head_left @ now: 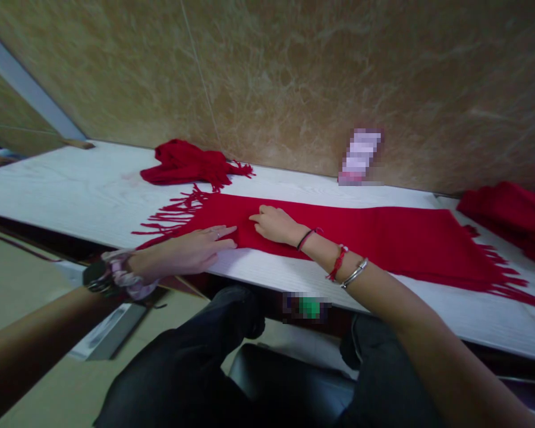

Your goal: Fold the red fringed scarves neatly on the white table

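A red scarf [339, 229] with fringed ends lies spread lengthwise along the white table. My left hand [200, 246] rests at its near edge toward the left end, index finger and thumb stretched out and apart, holding nothing. Just to the right, my right hand [274, 224] touches the upper face of the cloth, its fingers partly extended and pointing left. Nothing shows in its grasp, though some of its fingers are hidden beneath the hand.
Behind the left end sits a crumpled red scarf [185, 163]. More bunched red cloth [508, 217] lies at the right. A blurred pinkish item [361, 156] leans against the marbled wall [285, 89]. Below the white tabletop [93, 178] are my legs and a dark seat [289, 380].
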`<state>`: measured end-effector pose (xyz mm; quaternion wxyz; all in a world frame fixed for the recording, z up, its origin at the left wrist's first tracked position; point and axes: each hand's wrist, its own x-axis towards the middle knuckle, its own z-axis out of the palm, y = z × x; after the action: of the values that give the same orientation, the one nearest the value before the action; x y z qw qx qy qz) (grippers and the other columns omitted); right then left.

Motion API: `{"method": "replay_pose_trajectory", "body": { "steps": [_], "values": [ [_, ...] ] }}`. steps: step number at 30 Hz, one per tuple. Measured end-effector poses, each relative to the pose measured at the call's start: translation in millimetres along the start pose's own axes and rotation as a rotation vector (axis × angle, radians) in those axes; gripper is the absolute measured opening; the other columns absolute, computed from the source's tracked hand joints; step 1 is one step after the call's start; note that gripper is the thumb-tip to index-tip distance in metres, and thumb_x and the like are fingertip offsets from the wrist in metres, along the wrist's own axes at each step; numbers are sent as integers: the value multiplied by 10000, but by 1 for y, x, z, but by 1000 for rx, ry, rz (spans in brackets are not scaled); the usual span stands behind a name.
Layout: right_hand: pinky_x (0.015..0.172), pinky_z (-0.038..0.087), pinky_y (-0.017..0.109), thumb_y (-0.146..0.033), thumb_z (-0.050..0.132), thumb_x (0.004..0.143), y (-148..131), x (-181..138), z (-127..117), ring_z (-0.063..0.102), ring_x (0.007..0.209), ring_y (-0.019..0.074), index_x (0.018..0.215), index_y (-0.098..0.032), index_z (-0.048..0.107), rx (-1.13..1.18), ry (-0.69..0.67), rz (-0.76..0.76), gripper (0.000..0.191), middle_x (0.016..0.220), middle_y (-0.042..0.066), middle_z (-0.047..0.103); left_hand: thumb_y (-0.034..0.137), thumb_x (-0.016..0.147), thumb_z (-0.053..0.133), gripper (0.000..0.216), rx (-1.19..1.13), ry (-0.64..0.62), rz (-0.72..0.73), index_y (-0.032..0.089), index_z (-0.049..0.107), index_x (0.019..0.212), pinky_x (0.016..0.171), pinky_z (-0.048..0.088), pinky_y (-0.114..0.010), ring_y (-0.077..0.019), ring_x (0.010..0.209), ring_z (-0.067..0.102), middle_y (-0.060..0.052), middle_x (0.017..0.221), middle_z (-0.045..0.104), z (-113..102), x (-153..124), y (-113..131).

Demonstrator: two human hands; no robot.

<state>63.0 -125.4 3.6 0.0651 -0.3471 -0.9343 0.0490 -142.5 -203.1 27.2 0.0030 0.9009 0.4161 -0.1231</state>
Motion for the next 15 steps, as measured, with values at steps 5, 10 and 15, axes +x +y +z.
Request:
{"method": "replay_pose_trajectory", "body": {
  "steps": [5, 10, 15],
  "values": [
    [1048, 281, 520, -310, 339, 952, 4, 2, 6, 333, 1312, 241, 1353, -231, 439, 74, -82, -243, 421, 1426, 71, 417, 225, 870, 345, 406, -132, -69, -51, 234, 510, 1241, 1100, 261, -430, -246, 1347, 290, -50, 1412, 412, 1, 0, -12],
    [1078, 140, 613, -377, 286, 960, 16, 8, 8, 137, 1397, 285, 1442, -255, 266, 62, -191, -95, 498, 1532, 50, 188, 398, 919, 288, 455, -233, -98, -42, 247, 440, 1321, 1103, 204, -494, -277, 1385, 189, -40, 1457, 357, 7, -4, -24],
    [1061, 133, 643, -353, 301, 958, 20, 6, 6, 105, 1400, 298, 1433, -267, 285, 48, -106, -149, 483, 1532, 39, 188, 368, 960, 147, 488, -251, -69, -84, 278, 415, 1358, 1110, 205, -443, -236, 1391, 185, 2, 1463, 356, 11, -8, -29]
  ]
}}
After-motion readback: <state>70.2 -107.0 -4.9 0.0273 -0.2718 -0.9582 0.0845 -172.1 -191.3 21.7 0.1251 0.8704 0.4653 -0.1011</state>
